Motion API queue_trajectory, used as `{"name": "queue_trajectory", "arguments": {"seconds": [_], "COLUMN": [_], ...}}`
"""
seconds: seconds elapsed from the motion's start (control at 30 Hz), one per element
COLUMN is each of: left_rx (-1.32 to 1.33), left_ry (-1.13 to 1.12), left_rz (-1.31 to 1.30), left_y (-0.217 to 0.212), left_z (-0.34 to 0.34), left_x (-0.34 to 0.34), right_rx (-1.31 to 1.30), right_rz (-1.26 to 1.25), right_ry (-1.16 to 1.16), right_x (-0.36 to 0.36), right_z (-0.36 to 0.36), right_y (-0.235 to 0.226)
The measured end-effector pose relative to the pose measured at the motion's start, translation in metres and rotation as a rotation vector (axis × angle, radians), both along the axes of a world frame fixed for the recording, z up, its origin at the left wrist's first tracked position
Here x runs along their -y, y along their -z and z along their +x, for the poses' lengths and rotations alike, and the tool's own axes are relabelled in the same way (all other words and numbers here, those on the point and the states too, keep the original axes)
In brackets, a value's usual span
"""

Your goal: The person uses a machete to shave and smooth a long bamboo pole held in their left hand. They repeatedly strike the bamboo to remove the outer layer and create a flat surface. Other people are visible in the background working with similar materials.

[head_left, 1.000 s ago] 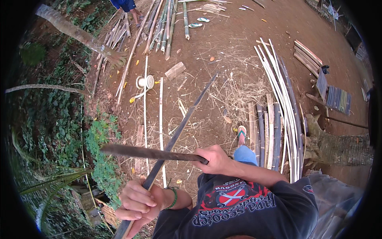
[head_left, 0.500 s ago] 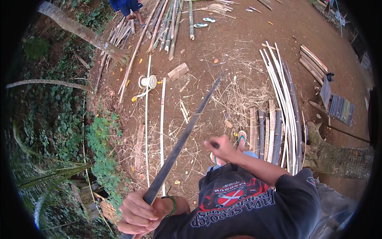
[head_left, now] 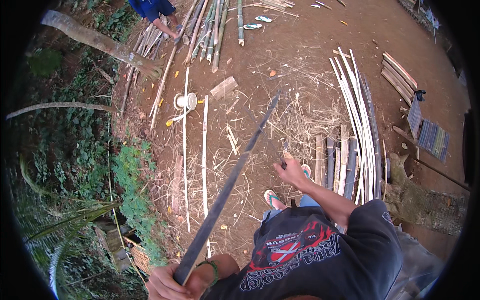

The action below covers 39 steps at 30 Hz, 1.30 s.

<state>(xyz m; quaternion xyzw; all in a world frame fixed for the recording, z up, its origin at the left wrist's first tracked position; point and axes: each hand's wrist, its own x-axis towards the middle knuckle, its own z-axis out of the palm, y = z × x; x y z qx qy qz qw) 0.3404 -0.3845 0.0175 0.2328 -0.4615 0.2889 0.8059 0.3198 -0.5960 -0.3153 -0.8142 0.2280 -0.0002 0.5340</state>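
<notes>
A long, dark bamboo strip (head_left: 227, 187) slants from the lower left up toward the middle of the ground. My left hand (head_left: 167, 283) is closed around its near end, and a green bracelet (head_left: 215, 272) circles that wrist. In front of my body, my right hand (head_left: 292, 173) grips the dark handle of a knife (head_left: 272, 147). The thin blade points up and to the left, reaching across the strip near its far part; whether the two touch I cannot tell. My feet in sandals (head_left: 274, 199) stand below my right hand.
Long pale strips (head_left: 352, 125) lie at the right beside shorter split bamboo pieces (head_left: 330, 160). A white spool (head_left: 186, 102) sits left of centre, near two pale strips (head_left: 205, 165). Bamboo poles (head_left: 216, 35) lie at the far side, where another person (head_left: 155, 10) bends down.
My right hand has moved up and to the right with the knife, whose blade now shows across the strip. The left hand has shifted slightly lower. The other person's hand now reaches to a pole.
</notes>
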Motion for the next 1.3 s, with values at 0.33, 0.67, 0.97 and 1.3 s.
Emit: {"name": "queue_trajectory", "arguments": {"seconds": [0.33,0.67,0.97,1.3], "left_rx": [-0.146,-0.103,0.046,0.009], "left_ry": [-0.202,-0.088,0.062,0.054], "left_rz": [0.155,0.186,0.143,0.108], "left_y": [-0.012,-0.027,-0.032,-0.028], "left_z": [0.005,0.018,0.023,0.026], "left_x": [0.010,0.024,0.047,0.046], "right_rx": [0.143,0.131,0.293,0.235], "right_rz": [-0.004,-0.067,-0.002,-0.040], "right_ry": [-0.144,-0.159,-0.171,-0.206], "right_x": [0.013,0.038,0.035,0.050], "right_z": [0.005,0.009,0.005,0.010], "right_y": [0.004,-0.043,-0.043,-0.016]}}
